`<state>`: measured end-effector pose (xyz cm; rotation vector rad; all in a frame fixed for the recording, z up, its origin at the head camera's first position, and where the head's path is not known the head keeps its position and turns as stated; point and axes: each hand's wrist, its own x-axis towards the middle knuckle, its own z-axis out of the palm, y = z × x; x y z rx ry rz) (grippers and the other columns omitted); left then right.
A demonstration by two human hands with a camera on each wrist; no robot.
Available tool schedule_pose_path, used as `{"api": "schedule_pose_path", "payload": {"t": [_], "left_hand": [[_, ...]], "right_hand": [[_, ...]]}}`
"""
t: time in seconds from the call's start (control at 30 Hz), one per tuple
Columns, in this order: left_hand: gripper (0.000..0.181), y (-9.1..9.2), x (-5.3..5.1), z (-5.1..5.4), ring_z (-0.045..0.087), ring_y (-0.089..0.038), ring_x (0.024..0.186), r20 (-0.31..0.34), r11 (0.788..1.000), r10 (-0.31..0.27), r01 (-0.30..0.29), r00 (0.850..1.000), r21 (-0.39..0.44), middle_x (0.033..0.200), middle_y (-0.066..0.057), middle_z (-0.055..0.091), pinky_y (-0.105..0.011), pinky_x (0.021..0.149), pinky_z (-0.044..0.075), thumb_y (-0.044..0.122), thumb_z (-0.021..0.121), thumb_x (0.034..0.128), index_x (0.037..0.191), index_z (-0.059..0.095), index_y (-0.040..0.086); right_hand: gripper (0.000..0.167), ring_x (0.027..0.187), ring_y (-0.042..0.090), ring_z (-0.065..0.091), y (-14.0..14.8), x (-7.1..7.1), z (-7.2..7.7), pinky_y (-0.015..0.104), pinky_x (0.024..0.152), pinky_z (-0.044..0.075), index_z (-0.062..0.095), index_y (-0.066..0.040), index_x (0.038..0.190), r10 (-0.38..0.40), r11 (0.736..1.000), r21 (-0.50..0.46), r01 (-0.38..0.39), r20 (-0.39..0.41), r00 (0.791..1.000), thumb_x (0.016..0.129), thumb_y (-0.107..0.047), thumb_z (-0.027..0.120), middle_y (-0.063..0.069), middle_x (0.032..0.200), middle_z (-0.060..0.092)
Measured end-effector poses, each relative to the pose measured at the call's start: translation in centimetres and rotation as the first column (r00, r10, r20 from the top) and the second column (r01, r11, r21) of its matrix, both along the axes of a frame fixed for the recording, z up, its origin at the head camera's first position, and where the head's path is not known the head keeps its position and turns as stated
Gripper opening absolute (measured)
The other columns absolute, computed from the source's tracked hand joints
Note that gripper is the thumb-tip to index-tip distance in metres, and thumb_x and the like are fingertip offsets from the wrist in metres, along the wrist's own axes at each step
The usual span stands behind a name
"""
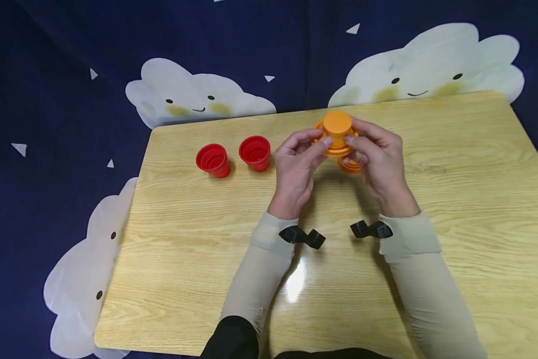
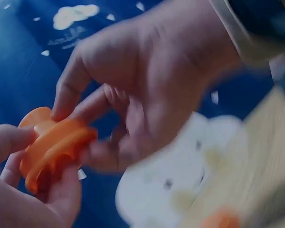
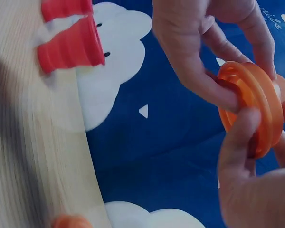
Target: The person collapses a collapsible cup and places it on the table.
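An orange collapsible cup [image 1: 338,127], partly folded with its narrow base upward, is held above the table's far side. My left hand [image 1: 297,162] pinches its rim from the left between thumb and fingers. From the right, my right hand [image 1: 380,162] grips the same cup, its thumb near the narrow part. Both wrist views show fingers on the folded orange rings [image 2: 57,147], some reaching into the cup's wide opening [image 3: 247,107]. Just below the held cup in the head view, a second orange cup [image 1: 349,167] sits on the table, partly hidden by my right hand.
Two red collapsible cups, one further left [image 1: 213,160] and one nearer my left hand [image 1: 255,153], stand extended on the wooden table [image 1: 183,259]. A dark blue cloth [image 1: 251,40] with white clouds lies beyond the table's back and left edges.
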<state>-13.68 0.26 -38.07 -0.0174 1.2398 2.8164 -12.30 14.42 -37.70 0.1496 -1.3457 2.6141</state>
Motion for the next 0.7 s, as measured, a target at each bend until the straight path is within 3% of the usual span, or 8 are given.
{"api": "schedule_pose_path", "payload": {"t": [0.07,0.13,0.23,0.47,0.6,0.7], "left_hand": [[0.026,0.15,0.02,0.15,0.067,-0.022,0.087,0.051,0.994,-0.033,0.027,0.998,0.11,0.1,-0.011,0.066,-0.03,0.074,0.06,-0.02,0.064,0.0876,0.096,0.074,0.003],[0.031,0.26,0.01,0.32,0.067,-0.024,0.092,0.087,0.979,-0.065,0.047,0.994,0.198,0.104,-0.012,0.066,-0.033,0.077,0.06,-0.022,0.059,0.0888,0.096,0.074,0.004],[0.032,0.34,-0.08,0.48,0.067,-0.025,0.093,0.09,0.973,-0.084,0.062,0.992,0.222,0.106,-0.012,0.066,-0.034,0.078,0.06,-0.023,0.058,0.0889,0.097,0.073,0.004],[0.034,0.48,-0.21,0.52,0.066,-0.023,0.083,0.058,0.99,-0.026,0.017,0.998,0.143,0.096,-0.011,0.065,-0.029,0.065,0.06,-0.027,0.058,0.0836,0.09,0.073,0.002],[0.031,0.59,-0.16,0.35,0.065,-0.021,0.079,0.029,1.0,0.015,-0.016,0.999,0.02,0.091,-0.01,0.063,-0.026,0.063,0.059,-0.027,0.061,0.0801,0.089,0.07,0.001],[0.029,0.74,-0.27,0.39,0.062,-0.018,0.074,-0.001,0.996,0.052,-0.052,0.999,-0.071,0.085,-0.008,0.061,-0.023,0.061,0.058,-0.026,0.063,0.0766,0.086,0.066,0.001]], "right_hand": [[0.025,0.076,0.022,0.071,0.06,-0.07,0.0,0.026,0.067,0.06,0.071,0.01,0.114,0.044,0.992,-0.119,-0.039,0.033,0.998,0.094,0.013,0.056,0.022,0.108,0.07],[0.024,0.084,0.025,0.072,0.14,-0.17,-0.05,0.03,0.074,0.06,0.071,0.011,0.113,0.095,0.966,-0.247,-0.077,0.061,0.994,0.095,0.013,0.055,0.023,0.113,0.069],[0.023,0.081,0.028,0.072,0.29,-0.28,-0.15,0.03,0.071,0.06,0.07,0.011,0.113,0.142,0.925,-0.367,-0.102,0.086,0.986,0.094,0.013,0.057,0.025,0.112,0.069],[0.021,0.072,0.025,0.072,0.08,-0.51,-0.21,0.026,0.054,0.056,0.073,0.012,0.1,0.099,0.941,-0.334,-0.057,0.111,0.989,0.089,0.021,0.059,0.022,0.098,0.071],[0.025,0.06,0.021,0.068,-0.23,-0.66,-0.3,0.023,0.045,0.052,0.071,0.011,0.09,0.032,0.96,-0.281,0.009,0.142,0.989,0.085,0.028,0.053,0.02,0.085,0.07],[0.025,0.053,0.019,0.064,-0.44,-0.74,-0.32,0.021,0.041,0.049,0.07,0.011,0.087,-0.04,0.975,-0.213,0.068,0.131,0.991,0.082,0.029,0.053,0.018,0.08,0.069]]}}
